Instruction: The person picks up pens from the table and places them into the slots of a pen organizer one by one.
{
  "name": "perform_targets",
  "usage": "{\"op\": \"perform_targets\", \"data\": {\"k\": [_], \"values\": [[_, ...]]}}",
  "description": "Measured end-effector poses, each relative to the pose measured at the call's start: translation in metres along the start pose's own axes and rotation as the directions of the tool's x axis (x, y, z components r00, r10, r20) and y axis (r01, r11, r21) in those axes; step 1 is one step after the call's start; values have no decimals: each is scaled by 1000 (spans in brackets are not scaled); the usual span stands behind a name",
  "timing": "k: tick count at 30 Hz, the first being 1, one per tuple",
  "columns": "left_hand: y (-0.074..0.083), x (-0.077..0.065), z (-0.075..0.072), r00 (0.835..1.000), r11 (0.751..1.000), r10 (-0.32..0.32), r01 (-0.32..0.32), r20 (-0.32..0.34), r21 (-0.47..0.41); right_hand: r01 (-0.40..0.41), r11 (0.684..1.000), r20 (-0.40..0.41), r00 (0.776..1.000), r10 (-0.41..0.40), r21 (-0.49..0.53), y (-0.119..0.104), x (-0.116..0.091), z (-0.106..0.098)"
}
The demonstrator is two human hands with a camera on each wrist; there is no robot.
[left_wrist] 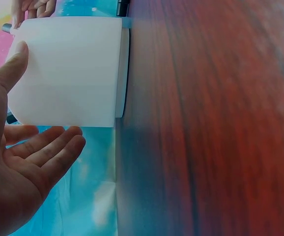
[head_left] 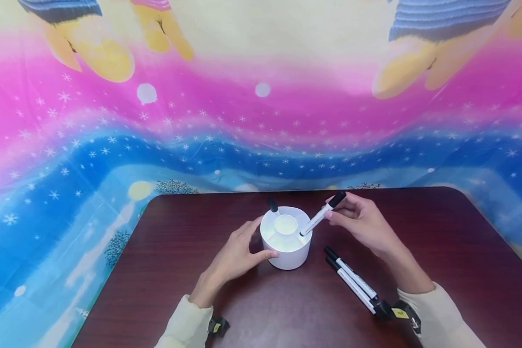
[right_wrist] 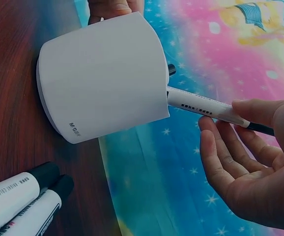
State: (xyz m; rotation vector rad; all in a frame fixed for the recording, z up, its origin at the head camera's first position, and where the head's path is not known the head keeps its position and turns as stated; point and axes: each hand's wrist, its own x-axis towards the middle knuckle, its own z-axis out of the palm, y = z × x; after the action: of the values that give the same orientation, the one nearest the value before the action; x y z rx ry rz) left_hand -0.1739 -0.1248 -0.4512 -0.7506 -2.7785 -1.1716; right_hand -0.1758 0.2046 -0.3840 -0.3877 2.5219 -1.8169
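White cup (head_left: 289, 260): upright on the bench (head_left: 195, 222), with a standing marker (head_left: 272, 205) in its far-left compartment. The left hand (head_left: 240, 253) lays its thumb and nearly straight fingers against the cup's wall. The right hand (head_left: 367, 222) pinches a tilted marker (head_left: 317, 221) near its black upper end, the lower end within the cup's right rim. Two loose markers (head_left: 357, 279) lie side by side, nearer the viewer. Behind hangs a printed cloth (head_left: 226, 106).
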Motion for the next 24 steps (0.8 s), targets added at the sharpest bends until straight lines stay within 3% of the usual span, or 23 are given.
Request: {"op": "perform_targets", "data": {"k": [24], "values": [[0, 0, 1, 999, 999, -37, 37, 22, -12, -24, 999, 30, 999, 25, -33, 4, 1, 12]]}}
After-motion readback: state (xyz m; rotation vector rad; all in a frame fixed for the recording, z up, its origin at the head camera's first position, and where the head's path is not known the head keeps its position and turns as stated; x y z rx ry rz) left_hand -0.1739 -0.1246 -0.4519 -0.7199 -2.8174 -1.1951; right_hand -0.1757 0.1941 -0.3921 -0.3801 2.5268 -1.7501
